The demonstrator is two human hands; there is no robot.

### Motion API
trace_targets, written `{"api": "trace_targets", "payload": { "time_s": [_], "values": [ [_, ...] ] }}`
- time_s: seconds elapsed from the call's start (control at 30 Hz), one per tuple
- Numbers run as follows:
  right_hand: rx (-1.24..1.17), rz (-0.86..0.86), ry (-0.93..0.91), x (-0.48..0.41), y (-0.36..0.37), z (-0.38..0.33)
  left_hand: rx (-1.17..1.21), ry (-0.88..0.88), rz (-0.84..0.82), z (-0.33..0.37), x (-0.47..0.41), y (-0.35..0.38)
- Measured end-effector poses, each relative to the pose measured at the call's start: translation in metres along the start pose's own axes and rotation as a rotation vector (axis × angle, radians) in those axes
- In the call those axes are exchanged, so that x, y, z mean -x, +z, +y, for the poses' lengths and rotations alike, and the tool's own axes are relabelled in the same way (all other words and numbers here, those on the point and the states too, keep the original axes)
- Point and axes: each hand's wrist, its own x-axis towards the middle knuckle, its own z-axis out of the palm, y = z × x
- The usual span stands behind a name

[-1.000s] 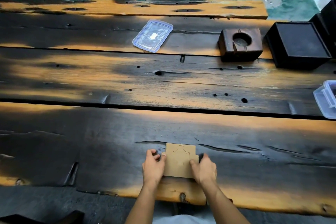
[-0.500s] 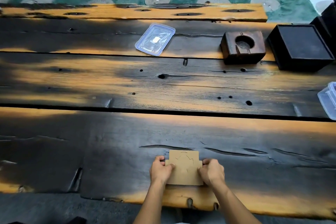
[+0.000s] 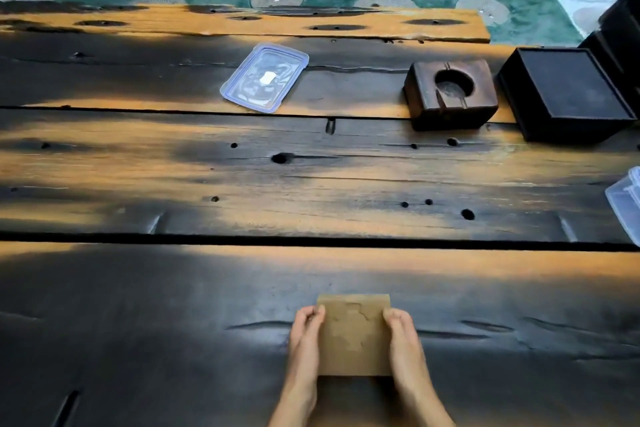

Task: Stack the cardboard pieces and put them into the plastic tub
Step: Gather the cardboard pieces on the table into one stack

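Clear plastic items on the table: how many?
2: a clear plastic lid lying flat far centre, and the plastic tub cut off at the right edge. Others may sit out of frame.

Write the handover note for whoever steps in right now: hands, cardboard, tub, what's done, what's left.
Left hand and right hand press the two sides of the cardboard stack, squared up near the table's front edge.
Plastic tub sits at the far right, partly out of frame; its lid lies apart, toward the back.
Done: pieces stacked.
Left: carry the stack right and put it into the tub.
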Motion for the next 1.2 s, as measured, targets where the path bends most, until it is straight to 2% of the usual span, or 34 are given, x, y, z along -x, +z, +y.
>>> {"api": "trace_targets", "payload": {
  "time_s": [0.1,0.2,0.27,0.37,0.43,0.57,0.63,0.73,0.83,1.0,1.1,1.2],
  "values": [
    [-0.099,0.019,-0.14,-0.056,-0.004,-0.039,0.132,0.073,-0.007,0.031,-0.049,0.038],
    [-0.207,0.054,-0.344,-0.11,-0.008,-0.085,0.159,0.175,0.105,0.08,-0.088,0.078],
    [-0.25,0.098,-0.474,-0.14,-0.009,-0.119,0.242,0.361,0.125,0.11,-0.11,0.098],
    [-0.343,0.183,-0.686,-0.166,-0.005,-0.143,0.294,0.733,0.053,0.14,-0.129,0.112],
    [-0.392,0.232,-0.744,-0.184,-0.002,-0.134,0.255,0.856,0.019,0.139,-0.144,0.112],
    [-0.472,0.088,-0.656,-0.21,0.001,-0.119,0.135,0.86,-0.009,0.117,-0.168,0.113],
    [-0.498,0.086,-0.73,-0.217,0.004,-0.119,0.121,0.84,0.001,0.116,-0.174,0.12],
    [-0.609,0.132,-0.708,-0.219,0.01,-0.123,0.194,0.772,-0.004,0.121,-0.177,0.129],
    [-0.556,0.173,-0.789,-0.221,0.005,-0.126,0.093,0.876,0.055,0.122,-0.179,0.132],
    [-0.612,0.277,-0.656,-0.216,0.003,-0.133,0.129,0.892,0.026,0.123,-0.172,0.139],
    [-0.511,0.262,-0.698,-0.217,0.001,-0.131,0.06,0.878,0.053,0.119,-0.176,0.139],
    [-0.659,0.273,-0.718,-0.216,-0.001,-0.131,0.121,0.899,0.073,0.12,-0.171,0.142]
  ]
}}
